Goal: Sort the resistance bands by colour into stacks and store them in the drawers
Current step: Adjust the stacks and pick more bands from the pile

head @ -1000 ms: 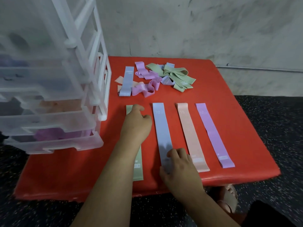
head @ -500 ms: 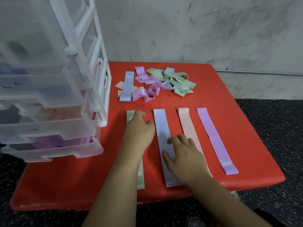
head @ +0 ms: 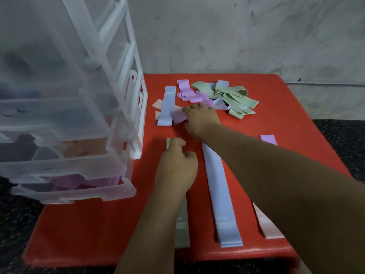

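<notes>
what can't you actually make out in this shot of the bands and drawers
All in the head view:
- Pink band: mostly hidden by the right forearm.
- Purple band in the row: only its far end shows past that arm.
- Green band: middle covered by the left hand.
- Right hand: its grip on the pile is hidden by its own back.
- Drawers: contents blurred by frosted plastic; unit cut off at left edge.

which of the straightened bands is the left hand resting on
The green band, leftmost in the near row beside the drawer unit; the left hand presses its far end.
</notes>
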